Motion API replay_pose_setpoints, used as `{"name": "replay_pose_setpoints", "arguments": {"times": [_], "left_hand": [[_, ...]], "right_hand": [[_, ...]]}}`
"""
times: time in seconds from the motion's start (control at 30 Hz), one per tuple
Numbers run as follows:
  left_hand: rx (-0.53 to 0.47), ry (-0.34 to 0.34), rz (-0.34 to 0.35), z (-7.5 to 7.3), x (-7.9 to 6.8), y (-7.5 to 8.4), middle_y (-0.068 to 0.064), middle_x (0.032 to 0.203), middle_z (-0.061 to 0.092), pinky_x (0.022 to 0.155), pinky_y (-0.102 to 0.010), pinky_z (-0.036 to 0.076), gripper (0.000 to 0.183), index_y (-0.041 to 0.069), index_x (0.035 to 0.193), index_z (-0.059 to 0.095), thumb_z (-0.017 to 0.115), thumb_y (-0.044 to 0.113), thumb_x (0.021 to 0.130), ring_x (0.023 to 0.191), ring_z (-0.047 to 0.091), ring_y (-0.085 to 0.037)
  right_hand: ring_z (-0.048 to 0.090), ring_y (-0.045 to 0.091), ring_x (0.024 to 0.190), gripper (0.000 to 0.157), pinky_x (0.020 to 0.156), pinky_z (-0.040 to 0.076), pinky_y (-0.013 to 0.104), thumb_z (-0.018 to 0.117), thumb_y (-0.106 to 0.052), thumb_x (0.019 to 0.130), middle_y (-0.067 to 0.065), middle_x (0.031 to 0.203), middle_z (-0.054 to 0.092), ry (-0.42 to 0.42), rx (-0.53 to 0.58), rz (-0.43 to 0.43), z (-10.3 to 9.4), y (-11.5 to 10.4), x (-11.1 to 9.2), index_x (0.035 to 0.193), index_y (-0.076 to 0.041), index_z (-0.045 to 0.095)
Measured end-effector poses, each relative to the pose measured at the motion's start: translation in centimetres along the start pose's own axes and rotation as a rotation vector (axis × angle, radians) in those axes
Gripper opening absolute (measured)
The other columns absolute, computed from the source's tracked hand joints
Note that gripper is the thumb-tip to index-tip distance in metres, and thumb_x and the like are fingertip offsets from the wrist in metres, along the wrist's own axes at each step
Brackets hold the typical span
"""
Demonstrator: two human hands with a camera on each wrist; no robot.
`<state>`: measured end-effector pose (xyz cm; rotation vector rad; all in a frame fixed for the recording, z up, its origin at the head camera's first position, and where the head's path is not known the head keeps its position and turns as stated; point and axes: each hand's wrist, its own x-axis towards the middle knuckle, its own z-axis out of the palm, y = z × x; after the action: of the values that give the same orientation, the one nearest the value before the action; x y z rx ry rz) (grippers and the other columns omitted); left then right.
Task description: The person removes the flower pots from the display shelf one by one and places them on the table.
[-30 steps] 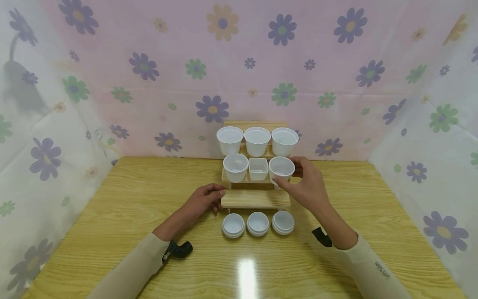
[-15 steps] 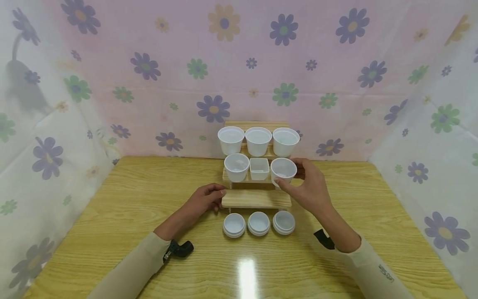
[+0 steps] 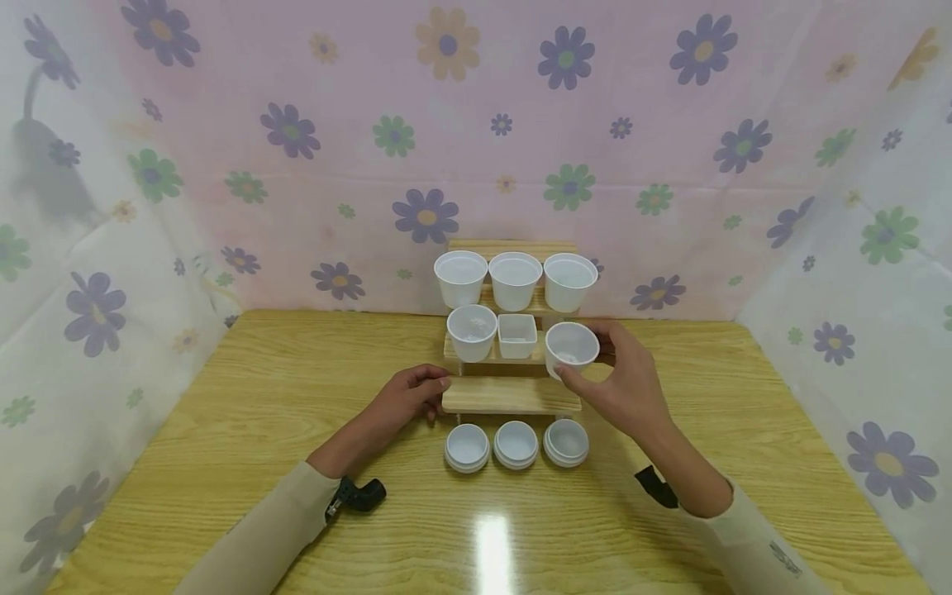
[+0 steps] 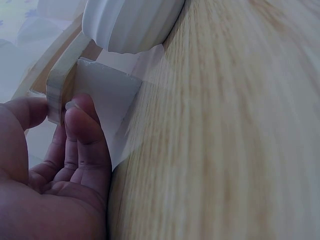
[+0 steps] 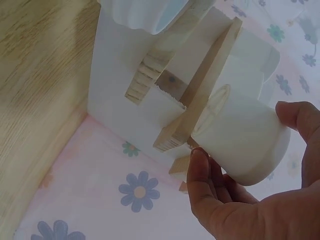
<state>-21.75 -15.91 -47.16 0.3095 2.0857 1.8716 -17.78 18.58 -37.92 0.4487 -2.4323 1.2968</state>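
A: Nearest?
B: Three bowls (image 3: 516, 445) on the worktop (image 3: 297, 355), six o'clock of the bottom shelf (image 3: 511, 397). Left hand (image 3: 405, 401) pinches its nine-o'clock end.
A: Right hand (image 3: 625, 384)?
B: Curled round a cup (image 3: 571, 343), two o'clock, by the middle shelf (image 3: 540, 354); shelf contact unclear.
A: Step?
B: Probably shifting that cup. Next move calls for a steady shelf, level cup.
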Motion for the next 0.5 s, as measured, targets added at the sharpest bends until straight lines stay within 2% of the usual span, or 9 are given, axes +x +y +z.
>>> {"name": "replay_pose_setpoints", "arguments": {"times": [0.13, 0.2, 0.33, 0.4, 0.5], "left_hand": [[0.000, -0.003, 0.001, 0.0, 0.0, -0.1, -0.008, 0.088, 0.063, 0.069, -0.029, 0.057, 0.040, -0.004, 0.135, 0.060, 0.060, 0.027, 0.110, 0.079, 0.063, -0.020], [-0.002, -0.003, 0.000, -0.1, 0.1, -0.1, -0.008, 0.088, 0.063, 0.069, -0.029, 0.057, 0.040, -0.004, 0.135, 0.060, 0.061, 0.028, 0.110, 0.079, 0.063, -0.020], [-0.006, -0.003, -0.003, -0.1, 0.1, -0.2, -0.008, 0.089, 0.063, 0.069, -0.029, 0.057, 0.040, -0.004, 0.136, 0.060, 0.060, 0.027, 0.111, 0.080, 0.064, -0.020], [-0.005, -0.002, -0.004, -0.1, 0.1, -0.1, -0.008, 0.090, 0.064, 0.069, -0.029, 0.057, 0.040, -0.004, 0.136, 0.060, 0.060, 0.026, 0.111, 0.080, 0.064, -0.020], [-0.005, -0.002, -0.007, 0.0, 0.0, 0.0, -0.008, 0.090, 0.063, 0.070, -0.029, 0.057, 0.040, -0.004, 0.136, 0.060, 0.060, 0.026, 0.110, 0.080, 0.064, -0.020]], "right_hand": [[0.069, 0.024, 0.106, 0.063, 0.088, 0.059, 0.025, 0.094, -0.016, 0.081, 0.009, 0.120, 0.069, -0.007, -0.025, 0.023, -0.3, 0.0, -0.5, 0.134, -0.005, 0.061], [0.069, 0.024, 0.107, 0.063, 0.090, 0.060, 0.027, 0.094, -0.017, 0.081, 0.008, 0.120, 0.069, -0.013, -0.045, 0.041, -0.4, -0.1, -0.7, 0.134, -0.005, 0.060], [0.069, 0.026, 0.108, 0.063, 0.094, 0.061, 0.039, 0.093, -0.016, 0.082, 0.010, 0.120, 0.068, -0.020, -0.064, 0.064, -0.7, -0.1, -1.0, 0.134, -0.003, 0.059], [0.069, 0.027, 0.109, 0.063, 0.095, 0.060, 0.040, 0.093, -0.016, 0.081, 0.011, 0.120, 0.068, -0.021, -0.067, 0.069, -0.8, -0.1, -1.2, 0.133, -0.002, 0.059], [0.068, 0.027, 0.110, 0.063, 0.095, 0.058, 0.026, 0.092, -0.014, 0.081, 0.012, 0.121, 0.068, -0.024, -0.055, 0.070, -1.1, -0.1, -1.5, 0.133, -0.001, 0.059]]}}
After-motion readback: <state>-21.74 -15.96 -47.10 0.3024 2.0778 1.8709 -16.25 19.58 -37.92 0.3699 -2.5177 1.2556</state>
